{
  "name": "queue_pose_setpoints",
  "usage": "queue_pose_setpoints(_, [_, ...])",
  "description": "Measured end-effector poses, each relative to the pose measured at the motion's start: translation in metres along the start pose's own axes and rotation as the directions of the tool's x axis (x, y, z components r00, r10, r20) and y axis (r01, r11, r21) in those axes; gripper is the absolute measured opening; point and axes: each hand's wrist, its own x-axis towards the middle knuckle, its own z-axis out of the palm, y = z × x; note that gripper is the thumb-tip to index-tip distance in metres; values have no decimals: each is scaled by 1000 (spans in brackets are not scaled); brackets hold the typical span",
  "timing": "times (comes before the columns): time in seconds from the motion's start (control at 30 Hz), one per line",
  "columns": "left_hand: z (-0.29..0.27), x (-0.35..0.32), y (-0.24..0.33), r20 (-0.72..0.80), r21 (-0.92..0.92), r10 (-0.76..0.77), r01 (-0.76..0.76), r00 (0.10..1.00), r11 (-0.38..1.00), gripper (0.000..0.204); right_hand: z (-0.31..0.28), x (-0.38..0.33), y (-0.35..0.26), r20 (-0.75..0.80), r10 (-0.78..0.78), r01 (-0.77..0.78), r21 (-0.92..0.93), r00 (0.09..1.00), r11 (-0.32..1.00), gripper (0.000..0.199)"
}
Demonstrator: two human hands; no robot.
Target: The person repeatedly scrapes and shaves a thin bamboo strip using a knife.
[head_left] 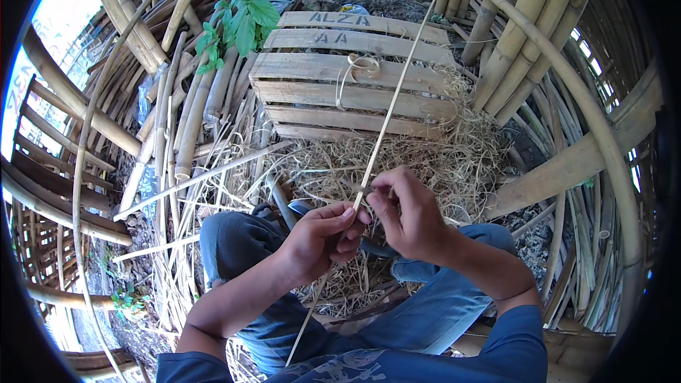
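— Between my knees, what do you hold there?

— I hold a long thin pale bamboo strip (386, 117). It runs from below my lap, through both hands, and up over the weathered wooden slat crate (333, 71) in front of me. My left hand (319, 237) is closed around the strip, thumb and fingers pressing it from both sides. My right hand (408, 216) is closed too, pinching the strip just above the left one. A small dark thing shows at its fingertips, maybe a blade, but I cannot tell for sure.

— How does such a strip handle?

— I judge it is very light and springy. It bends easily along its length, and the edges can be sharp, so it may cut or slip through the fingers. It may also split if I bend it hard. Best to take it where I have it now, near the working point, hands close together, because the long free end will whip around.

— And the crate, is something in it?

— I see only the slatted top, with a loose curl of pale shaving lying on it. What is inside is hidden. Around it lies a heap of dry straw-coloured bamboo shavings (454, 163), and thick bamboo poles (525, 35) lean at the right.
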Motion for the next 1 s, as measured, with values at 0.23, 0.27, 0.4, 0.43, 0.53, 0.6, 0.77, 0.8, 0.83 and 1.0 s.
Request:
queue_pose_setpoints(0.23, [3, -3, 0, -108, 14, 102, -101, 989, 995, 9, 17, -12, -3, 24, -219, 220, -117, 976, 968, 16])
queue_pose_setpoints(0.27, [4, -4, -1, -142, 73, 145, -135, 979, 988, 8, 18, -11, 0, 33, -251, 253, -150, 967, 956, 16])
queue_pose_setpoints(0.4, [1, -3, -7, -165, 117, 200, -182, 966, 976, 8, 23, -10, 8, 47, -278, 282, -219, 959, 934, 16])
queue_pose_setpoints(0.43, [3, -3, -8, -168, 152, 215, -190, 962, 970, 10, 24, -12, 11, 73, -254, 264, -230, 964, 936, 18])
queue_pose_setpoints(0.53, [6, -6, -5, -176, 173, 220, -190, 959, 966, 13, 25, -8, 10, 116, -242, 265, -272, 963, 925, 23])
queue_pose_setpoints(0.6, [7, -6, -4, -176, 159, 213, -186, 961, 970, 14, 24, -6, 9, 134, -256, 286, -306, 957, 908, 26])
queue_pose_setpoints(0.77, [10, -8, -6, -176, 259, 296, -245, 939, 934, 16, 23, -6, 12, 164, -114, 143, -171, 980, 975, 29])
queue_pose_setpoints(0.8, [12, -8, -6, -175, 257, 295, -246, 939, 935, 16, 24, -6, 12, 166, -114, 143, -174, 980, 974, 29])
queue_pose_setpoints(0.83, [15, -7, -5, -194, 311, 303, -234, 933, 921, 13, 24, -6, 11, 178, -147, 178, -170, 973, 969, 30])
queue_pose_setpoints(1.0, [20, -6, -10, -248, 322, 348, -262, 904, 910, 12, 27, -6, 9, 189, -152, 185, -171, 970, 968, 34])
